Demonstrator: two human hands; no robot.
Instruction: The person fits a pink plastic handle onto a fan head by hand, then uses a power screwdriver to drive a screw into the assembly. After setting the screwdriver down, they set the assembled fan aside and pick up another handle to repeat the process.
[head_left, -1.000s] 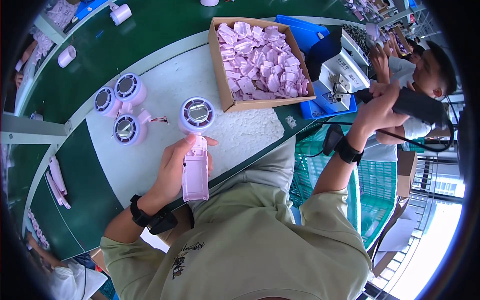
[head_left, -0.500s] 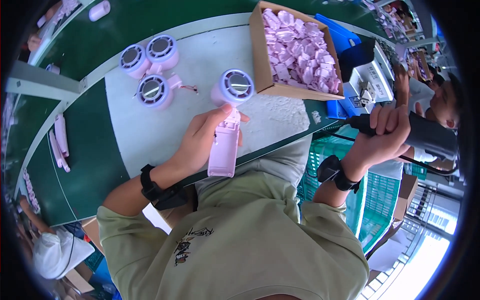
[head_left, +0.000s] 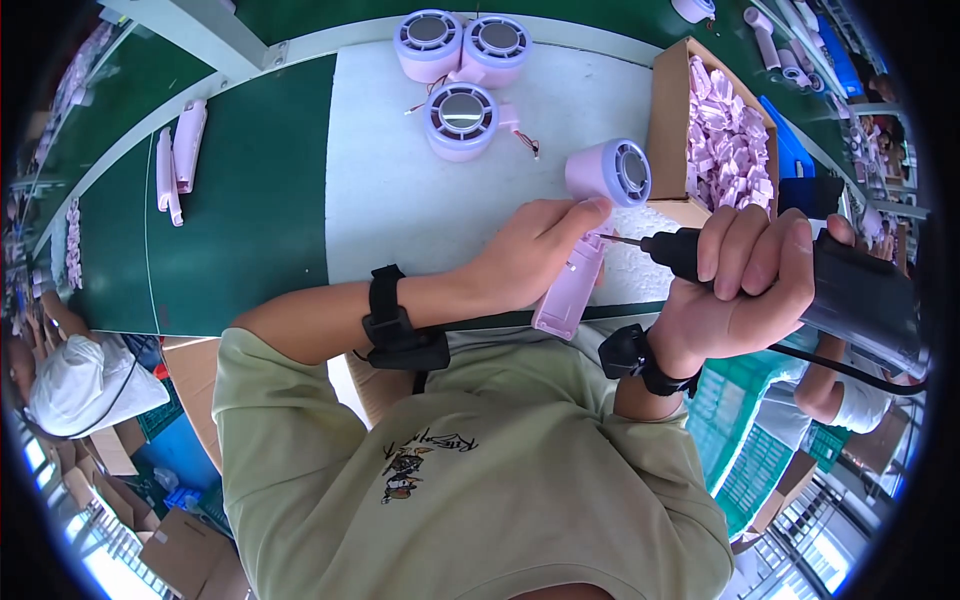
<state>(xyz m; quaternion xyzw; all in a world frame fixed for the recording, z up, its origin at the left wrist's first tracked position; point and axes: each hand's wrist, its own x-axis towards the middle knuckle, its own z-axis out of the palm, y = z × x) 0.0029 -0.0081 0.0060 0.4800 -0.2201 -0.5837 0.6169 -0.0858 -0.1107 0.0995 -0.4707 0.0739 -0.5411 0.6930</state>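
My left hand point(head_left: 535, 250) is closed around the neck of a pink handheld fan, thumb on top. The fan's round head point(head_left: 608, 172) points up and to the right, and its hollow handle shell point(head_left: 567, 295) lies open-side up towards me. In my right hand point(head_left: 760, 285) is a black electric screwdriver point(head_left: 850, 290), held level with fingers wrapped over it. Its thin bit point(head_left: 622, 239) reaches the fan's neck beside my left thumb; whether it sits in a screw is too small to tell. Three round fan heads point(head_left: 461, 120) stand together on the white mat.
A cardboard box point(head_left: 672, 130) full of small pink plastic parts stands at the right of the white mat point(head_left: 375, 200). Pink handle shells point(head_left: 188, 145) lie on the green table at left. Green crates point(head_left: 745, 440) stand below at right; other people sit at both sides.
The screwdriver has come left, and its bit now meets the fan's neck. The fan has tilted, its head leaning right. My view has turned, so the table appears shifted to the right.
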